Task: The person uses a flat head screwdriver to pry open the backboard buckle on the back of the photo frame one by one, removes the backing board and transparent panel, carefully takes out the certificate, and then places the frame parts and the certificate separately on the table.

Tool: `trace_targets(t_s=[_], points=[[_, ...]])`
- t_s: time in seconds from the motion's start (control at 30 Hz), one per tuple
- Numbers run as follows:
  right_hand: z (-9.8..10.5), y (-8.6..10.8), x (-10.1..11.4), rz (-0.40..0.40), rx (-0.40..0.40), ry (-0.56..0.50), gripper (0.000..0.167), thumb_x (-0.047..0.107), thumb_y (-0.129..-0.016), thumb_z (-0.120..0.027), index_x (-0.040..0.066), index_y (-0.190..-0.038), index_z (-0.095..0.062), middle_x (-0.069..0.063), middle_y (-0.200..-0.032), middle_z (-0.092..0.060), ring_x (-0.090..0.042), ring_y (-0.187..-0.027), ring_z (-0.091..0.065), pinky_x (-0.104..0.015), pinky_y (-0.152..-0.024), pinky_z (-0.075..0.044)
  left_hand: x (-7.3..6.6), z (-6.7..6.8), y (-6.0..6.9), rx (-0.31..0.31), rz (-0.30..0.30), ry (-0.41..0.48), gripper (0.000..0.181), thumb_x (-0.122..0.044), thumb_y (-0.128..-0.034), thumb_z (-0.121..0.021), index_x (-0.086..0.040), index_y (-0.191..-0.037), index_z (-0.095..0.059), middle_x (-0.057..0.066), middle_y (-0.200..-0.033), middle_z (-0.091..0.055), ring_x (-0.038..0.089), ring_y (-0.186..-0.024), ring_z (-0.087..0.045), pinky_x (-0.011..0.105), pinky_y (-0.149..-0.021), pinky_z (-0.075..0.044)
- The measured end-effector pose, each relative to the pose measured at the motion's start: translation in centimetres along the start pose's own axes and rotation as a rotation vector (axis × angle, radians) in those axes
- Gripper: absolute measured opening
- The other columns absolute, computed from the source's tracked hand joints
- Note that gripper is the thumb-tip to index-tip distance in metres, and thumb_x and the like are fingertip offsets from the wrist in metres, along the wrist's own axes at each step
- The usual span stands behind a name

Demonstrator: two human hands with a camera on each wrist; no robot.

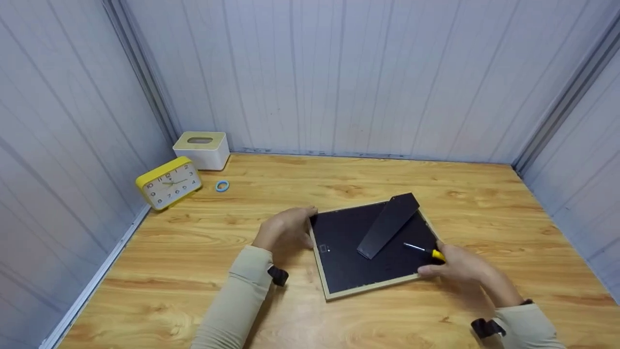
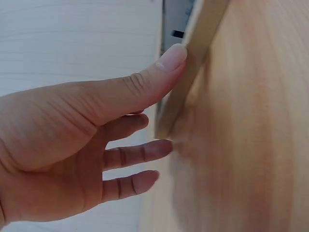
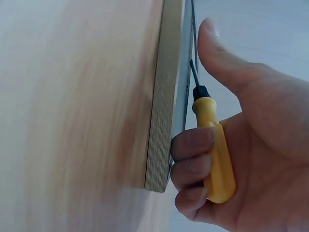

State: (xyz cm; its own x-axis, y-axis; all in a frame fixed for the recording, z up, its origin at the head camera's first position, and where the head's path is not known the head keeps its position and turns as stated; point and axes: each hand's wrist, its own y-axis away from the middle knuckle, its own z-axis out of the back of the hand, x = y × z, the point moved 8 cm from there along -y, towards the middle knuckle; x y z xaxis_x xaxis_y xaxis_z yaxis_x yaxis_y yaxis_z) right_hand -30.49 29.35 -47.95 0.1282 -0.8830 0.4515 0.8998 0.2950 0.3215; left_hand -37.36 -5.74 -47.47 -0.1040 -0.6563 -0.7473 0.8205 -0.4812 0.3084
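A picture frame (image 1: 346,271) lies back side up on the table, with a pale wooden border and a black backing. Its black stand leg (image 1: 389,225) slants across the backing. My left hand (image 1: 286,228) is at the frame's left edge near the far corner; in the left wrist view, the thumb (image 2: 171,58) touches the border and the other visible fingers are extended. At the right edge, my right hand (image 1: 457,261) holds a screwdriver (image 3: 219,164). Its fingers curl round the yellow handle, and the metal shaft points left over the backing.
A yellow alarm clock (image 1: 174,186) stands at the table's left side. Behind it is a white tissue box (image 1: 210,154) with a wooden top. A small blue ring (image 1: 222,186) lies to the clock's right. Panelled walls (image 1: 315,77) enclose the table (image 1: 484,198).
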Motion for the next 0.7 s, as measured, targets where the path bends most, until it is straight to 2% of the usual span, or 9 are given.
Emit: trace_targets(t_s=[0.07,0.13,0.2,0.3,0.37,0.43,0.53,0.63,0.7], points=[[-0.1,-0.1,0.1,-0.022,-0.001,0.038,0.120,0.065,-0.083,-0.070,-0.028,-0.142,-0.022,-0.048,-0.138,-0.037,-0.055,-0.128,-0.043,-0.063,-0.101,-0.039,-0.1,0.7,-0.2,-0.060,-0.049,-0.223,0.080,-0.018,-0.0796,-0.087,-0.012,-0.148,-0.046,0.004,-0.130,-0.059,0.019,-0.119,-0.055,0.038,-0.099,-0.047],[-0.2,-0.3,0.2,-0.029,-0.004,0.061,0.122,0.066,-0.081,-0.071,-0.028,-0.141,-0.023,-0.048,-0.138,-0.037,-0.055,-0.128,-0.043,-0.063,-0.102,-0.039,-0.1,0.6,-0.3,-0.051,-0.066,-0.252,0.067,-0.016,-0.0783,-0.088,-0.010,-0.136,-0.054,0.003,-0.105,-0.062,0.017,-0.094,-0.058,0.035,-0.082,-0.050],[-0.2,-0.5,0.1,-0.049,0.004,0.062,0.124,0.067,-0.078,-0.073,-0.026,-0.143,-0.023,-0.047,-0.140,-0.035,-0.055,-0.130,-0.040,-0.063,-0.104,-0.037,-0.2,0.5,-0.1,-0.041,-0.078,-0.277,0.059,-0.017,-0.0784,-0.088,-0.009,-0.130,-0.059,0.002,-0.101,-0.059,0.015,-0.084,-0.054,0.032,-0.075,-0.048],[0.3,-0.9,-0.3,-0.059,0.013,0.045,0.122,0.061,-0.076,-0.078,-0.024,-0.145,-0.023,-0.045,-0.143,-0.034,-0.055,-0.133,-0.037,-0.063,-0.106,-0.034,-0.7,0.0,0.2,-0.035,-0.099,-0.329,0.042,-0.017,-0.0785,-0.088,-0.005,-0.114,-0.068,0.003,-0.098,-0.057,0.013,-0.077,-0.049,0.030,-0.069,-0.045],[0.7,-1.3,-0.6,-0.055,0.015,0.029,0.118,0.054,-0.076,-0.082,-0.021,-0.147,-0.025,-0.042,-0.145,-0.035,-0.054,-0.134,-0.036,-0.062,-0.107,-0.033,-1.3,-0.2,0.5,-0.051,-0.112,-0.421,0.028,-0.018,-0.0782,-0.087,-0.006,-0.099,-0.073,-0.001,-0.094,-0.060,0.011,-0.074,-0.050,0.028,-0.065,-0.046],[1.3,-1.8,-1.0,-0.044,0.011,0.018,0.113,0.046,-0.076,-0.085,-0.017,-0.149,-0.026,-0.040,-0.145,-0.037,-0.053,-0.135,-0.036,-0.062,-0.107,-0.033,-2.0,-0.5,0.8,-0.057,-0.122,-0.493,0.016,-0.015,-0.0766,-0.086,-0.009,-0.082,-0.072,-0.005,-0.079,-0.061,0.010,-0.066,-0.048,0.027,-0.060,-0.044],[2.2,-2.7,-1.4,-0.012,0.008,0.026,0.108,0.038,-0.075,-0.088,-0.012,-0.151,-0.029,-0.037,-0.145,-0.041,-0.051,-0.135,-0.037,-0.061,-0.107,-0.034,-3.1,-1.0,1.3,-0.038,-0.135,-0.579,0.023,-0.011,-0.0739,-0.086,-0.013,-0.067,-0.065,-0.010,-0.060,-0.051,0.009,-0.058,-0.040,0.026,-0.053,-0.037],[2.7,-3.2,-1.1,0.052,0.011,0.051,0.106,0.034,-0.075,-0.088,-0.012,-0.151,-0.031,-0.037,-0.144,-0.042,-0.052,-0.134,-0.037,-0.061,-0.106,-0.035,-3.4,-1.2,1.9,0.012,-0.109,-0.618,0.026,-0.006,-0.0740,-0.081,-0.012,-0.064,-0.058,-0.008,-0.058,-0.040,0.011,-0.056,-0.034,0.028,-0.051,-0.030],[2.7,-3.0,-0.5,0.091,-0.005,0.054,0.105,0.032,-0.076,-0.088,-0.013,-0.151,-0.029,-0.038,-0.144,-0.041,-0.051,-0.134,-0.039,-0.061,-0.106,-0.036,-3.2,-1.0,2.0,0.030,-0.083,-0.621,0.011,-0.006,-0.0771,-0.078,-0.009,-0.076,-0.067,-0.006,-0.063,-0.050,0.011,-0.058,-0.039,0.028,-0.053,-0.034]])
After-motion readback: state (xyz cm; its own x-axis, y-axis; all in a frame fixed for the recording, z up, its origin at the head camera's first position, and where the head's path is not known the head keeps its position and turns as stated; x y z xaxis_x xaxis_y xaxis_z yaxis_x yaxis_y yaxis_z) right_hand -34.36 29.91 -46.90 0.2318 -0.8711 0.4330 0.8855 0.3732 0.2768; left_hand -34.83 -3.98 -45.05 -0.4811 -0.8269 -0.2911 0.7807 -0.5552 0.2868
